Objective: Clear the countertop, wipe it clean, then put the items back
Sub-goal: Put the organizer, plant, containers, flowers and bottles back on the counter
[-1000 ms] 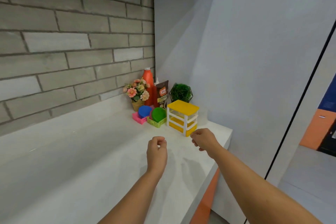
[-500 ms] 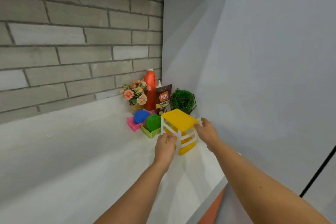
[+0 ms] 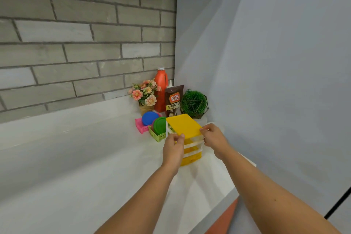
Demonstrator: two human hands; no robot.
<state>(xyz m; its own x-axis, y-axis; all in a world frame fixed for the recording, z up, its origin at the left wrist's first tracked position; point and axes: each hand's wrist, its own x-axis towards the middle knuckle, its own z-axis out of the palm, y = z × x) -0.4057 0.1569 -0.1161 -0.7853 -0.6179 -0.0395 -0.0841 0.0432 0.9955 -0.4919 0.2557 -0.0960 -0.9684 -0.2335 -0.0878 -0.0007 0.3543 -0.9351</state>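
Note:
A small yellow and white drawer unit (image 3: 183,125) stands on the white countertop (image 3: 79,157) near its right end. My left hand (image 3: 173,148) grips its near left corner, thumb on the yellow top. My right hand (image 3: 214,139) grips its right side, fingers curled at the top edge. Behind it stand a flower pot (image 3: 145,97), an orange bottle (image 3: 161,89), a brown granules pouch (image 3: 173,100) and a round green plant (image 3: 193,103). A pink basket (image 3: 140,124) and a green basket (image 3: 158,136) with blue and green lids sit to the left of the unit.
A grey brick wall (image 3: 76,43) backs the counter and a pale side wall (image 3: 266,81) closes its right end. The counter's front edge (image 3: 214,209) runs diagonally at lower right, with an orange panel below it.
Both hands reached forward from the open counter to the drawer unit and closed on its two sides. The view has moved closer to the corner.

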